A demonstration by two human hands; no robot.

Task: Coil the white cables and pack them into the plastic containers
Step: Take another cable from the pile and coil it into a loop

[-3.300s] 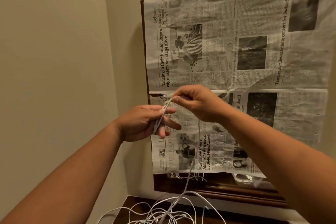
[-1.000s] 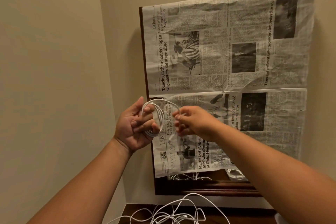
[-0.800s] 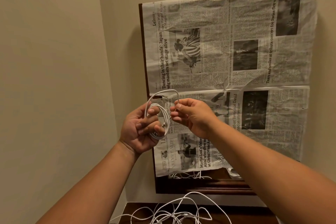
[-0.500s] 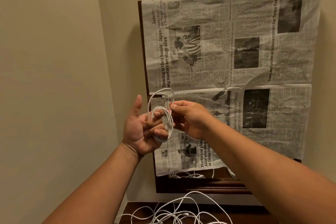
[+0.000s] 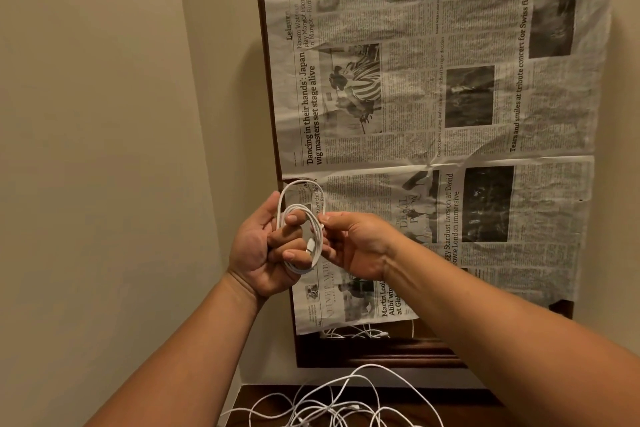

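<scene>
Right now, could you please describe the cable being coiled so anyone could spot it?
Find the newspaper on the wall. Before its lower left part, the left hand holds a white cable in loops, the right hand pinching it. Unlike the tangled cables below, it is coiled.

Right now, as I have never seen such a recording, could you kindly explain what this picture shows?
There is no machine: a person works with bare hands, and the one picture comes from a camera worn on their head, looking forward and down. The left hand holds a white cable wound into a coil; the right hand pinches a strand of it beside the coil. Below, more loose cables lie tangled on a dark wooden surface. On the wall, newspaper covers a dark wooden frame.
</scene>
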